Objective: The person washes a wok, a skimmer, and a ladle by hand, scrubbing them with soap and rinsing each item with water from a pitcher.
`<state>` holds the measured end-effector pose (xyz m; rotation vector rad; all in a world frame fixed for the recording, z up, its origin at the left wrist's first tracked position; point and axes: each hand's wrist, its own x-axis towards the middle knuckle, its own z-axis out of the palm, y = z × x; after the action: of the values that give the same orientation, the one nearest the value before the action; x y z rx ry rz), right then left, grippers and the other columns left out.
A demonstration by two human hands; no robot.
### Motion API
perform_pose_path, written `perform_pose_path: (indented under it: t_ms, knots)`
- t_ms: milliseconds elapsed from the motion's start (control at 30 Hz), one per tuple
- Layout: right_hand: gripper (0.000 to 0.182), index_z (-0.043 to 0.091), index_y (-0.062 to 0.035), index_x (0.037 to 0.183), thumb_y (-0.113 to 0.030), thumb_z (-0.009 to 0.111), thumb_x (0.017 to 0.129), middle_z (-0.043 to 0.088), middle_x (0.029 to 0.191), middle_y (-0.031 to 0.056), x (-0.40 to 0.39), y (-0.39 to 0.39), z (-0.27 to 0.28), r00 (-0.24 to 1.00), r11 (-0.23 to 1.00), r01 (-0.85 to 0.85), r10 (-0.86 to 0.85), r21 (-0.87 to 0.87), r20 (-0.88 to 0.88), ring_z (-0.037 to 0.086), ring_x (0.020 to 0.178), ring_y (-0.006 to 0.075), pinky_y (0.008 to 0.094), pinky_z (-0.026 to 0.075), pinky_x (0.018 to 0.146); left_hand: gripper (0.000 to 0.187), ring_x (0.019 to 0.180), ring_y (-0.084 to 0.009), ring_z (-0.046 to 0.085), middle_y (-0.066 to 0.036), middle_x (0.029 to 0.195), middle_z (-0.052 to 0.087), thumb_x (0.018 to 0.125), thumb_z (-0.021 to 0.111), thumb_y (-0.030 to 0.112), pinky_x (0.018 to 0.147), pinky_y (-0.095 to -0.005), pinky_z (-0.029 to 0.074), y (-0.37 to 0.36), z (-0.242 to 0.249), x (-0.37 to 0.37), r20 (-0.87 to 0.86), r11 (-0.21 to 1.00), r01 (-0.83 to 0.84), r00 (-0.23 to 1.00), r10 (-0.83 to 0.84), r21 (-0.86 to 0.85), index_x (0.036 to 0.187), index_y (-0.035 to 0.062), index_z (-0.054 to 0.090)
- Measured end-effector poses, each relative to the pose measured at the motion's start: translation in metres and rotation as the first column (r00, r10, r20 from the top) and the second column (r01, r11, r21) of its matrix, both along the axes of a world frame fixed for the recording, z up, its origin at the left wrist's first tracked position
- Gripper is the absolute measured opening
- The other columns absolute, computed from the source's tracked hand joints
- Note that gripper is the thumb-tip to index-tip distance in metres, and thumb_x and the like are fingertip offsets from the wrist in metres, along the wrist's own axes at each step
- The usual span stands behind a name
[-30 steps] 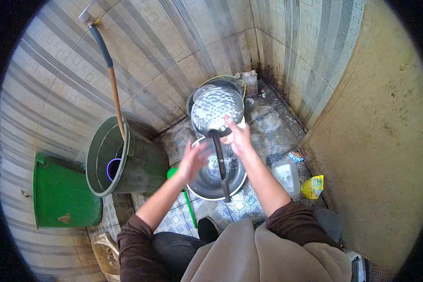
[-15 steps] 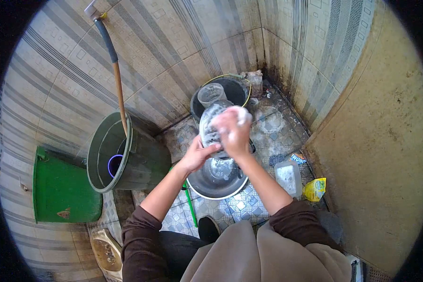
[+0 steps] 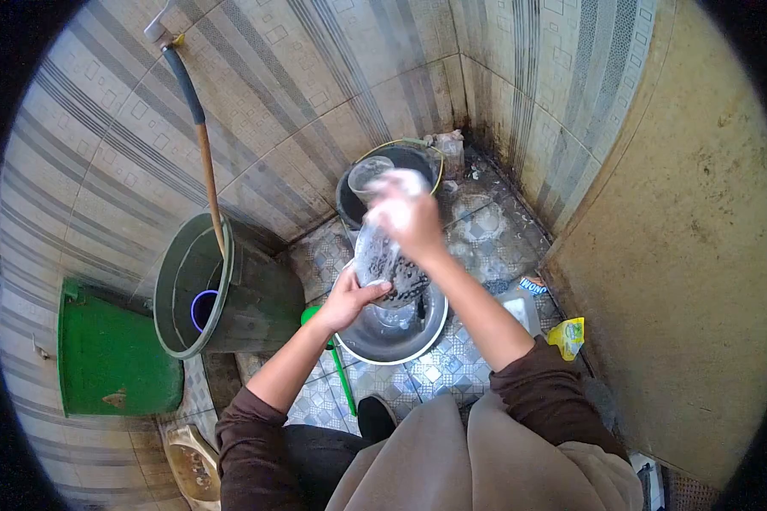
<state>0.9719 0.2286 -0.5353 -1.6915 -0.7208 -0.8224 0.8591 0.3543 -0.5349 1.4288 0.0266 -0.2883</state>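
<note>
My left hand (image 3: 347,304) grips the lower edge of a dark, flat dish-like piece (image 3: 398,279) covered in white suds; its exact kind is hard to make out. Over its upper part is my right hand (image 3: 418,226), blurred by motion and closed around a foamy pink-and-white sponge (image 3: 406,181). Below both hands a grey basin (image 3: 388,349) with a pale rim stands on the tiled floor and holds some soapy items. Behind the hands, a clear plastic tub (image 3: 368,174) sits at the black bucket (image 3: 421,162), partly hidden.
At left stands a tall grey-green barrel (image 3: 264,294) with a hose (image 3: 204,162) into it. A green tank (image 3: 115,358) and squat toilet (image 3: 187,468) are beyond. On the right lie a clear container (image 3: 518,308) and a yellow packet (image 3: 568,337). A green-handled tool (image 3: 343,383) lies near my foot.
My right hand with the sponge has moved up and slightly left across the soapy piece. The piece is tilted differently in my left hand. The whole view has shifted slightly.
</note>
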Motion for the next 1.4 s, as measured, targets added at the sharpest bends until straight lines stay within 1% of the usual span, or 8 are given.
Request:
perform_pose_path:
  t_ms: [100,200,433,500,700,900,1100,1400]
  knots:
    - [0.021,0.059,-0.0018,0.087,-0.018,0.053,0.075,0.061,0.077,0.0120,0.014,-0.012,-0.032,0.757,0.905,-0.132,0.355,0.404,-0.548,0.058,0.072,0.0190,0.0262,0.044,0.067,0.040,0.086,-0.0134,0.052,-0.005,0.097,0.054,0.069,0.058,-0.001,0.077,-0.0279,0.041,-0.002,0.005,-0.002,0.004,0.996,-0.041,0.999,0.042,-0.074,0.106,0.0008,0.044]
    - [0.026,0.058,0.0052,0.083,-0.020,0.054,0.077,0.061,0.076,0.0099,0.018,-0.008,-0.061,0.563,0.646,0.086,0.596,0.758,-0.572,0.056,0.063,0.0115,0.0221,0.043,0.059,0.042,0.093,-0.0182,0.051,-0.008,0.101,0.053,0.068,0.056,-0.004,0.083,-0.0327,0.039,-0.002,0.011,0.003,-0.006,0.978,-0.094,0.995,0.095,-0.187,0.108,0.0003,0.042]
    - [0.022,0.061,-0.0004,0.077,-0.022,0.056,0.074,0.061,0.069,0.0129,-0.008,0.002,-0.055,0.607,0.901,0.305,0.066,0.309,-0.792,0.058,0.060,0.0199,0.0298,0.043,0.057,0.044,0.102,-0.0211,0.046,-0.009,0.111,0.047,0.081,0.050,0.028,0.086,-0.0372,0.037,-0.009,0.002,0.009,-0.230,0.906,-0.269,0.953,0.199,-0.329,0.116,0.0056,0.036]
    - [0.019,0.060,-0.0062,0.088,-0.015,0.052,0.073,0.060,0.087,0.0115,-0.023,0.018,-0.049,0.900,0.948,0.172,-0.039,0.269,-0.435,0.057,0.074,0.0226,0.0312,0.044,0.070,0.052,0.104,-0.0222,0.044,-0.008,0.114,0.045,0.082,0.040,0.043,0.088,-0.0393,0.034,-0.014,0.009,0.007,-0.170,0.934,-0.213,0.971,0.169,-0.287,0.118,0.0068,0.035]
    - [0.025,0.060,-0.0140,0.091,-0.027,0.054,0.071,0.054,0.100,0.0066,-0.076,0.039,-0.024,0.999,0.997,0.037,-0.035,-0.061,0.035,0.047,0.098,0.0249,0.0475,0.025,0.092,0.043,0.094,-0.0215,0.049,-0.009,0.103,0.051,0.086,0.030,0.038,0.083,-0.0337,0.039,0.017,-0.001,0.017,-0.121,0.798,-0.256,0.966,0.228,-0.546,0.110,0.0030,0.041]
    - [0.025,0.058,-0.0066,0.094,-0.023,0.051,0.076,0.054,0.099,0.0165,-0.035,0.012,-0.036,0.815,0.852,0.081,0.242,0.518,-0.526,0.053,0.086,0.0329,0.0374,0.042,0.076,0.048,0.107,-0.0283,0.041,-0.013,0.117,0.042,0.086,0.032,0.039,0.091,-0.0451,0.031,0.023,0.030,0.006,-0.184,0.810,-0.301,0.953,0.240,-0.503,0.119,0.0043,0.034]
    - [0.025,0.061,-0.0087,0.089,-0.026,0.056,0.071,0.055,0.098,0.0131,-0.047,0.018,0.014,0.990,0.990,0.116,-0.109,-0.080,0.089,0.052,0.090,0.0266,0.0336,0.041,0.078,0.038,0.101,-0.0225,0.046,-0.009,0.110,0.047,0.085,0.041,0.027,0.087,-0.0406,0.036,-0.001,0.010,-0.003,-0.059,0.952,-0.236,0.972,0.229,-0.194,0.115,0.0047,0.036]
    - [0.026,0.057,-0.0004,0.087,-0.024,0.055,0.075,0.059,0.077,0.0146,-0.017,0.013,-0.043,0.907,0.916,0.023,0.149,0.400,-0.394,0.058,0.067,0.0261,0.0294,0.045,0.063,0.041,0.105,-0.0267,0.043,-0.012,0.116,0.042,0.085,0.038,0.027,0.088,-0.0446,0.034,0.008,0.021,0.008,-0.037,0.859,-0.378,0.920,0.390,-0.346,0.117,0.0027,0.033]
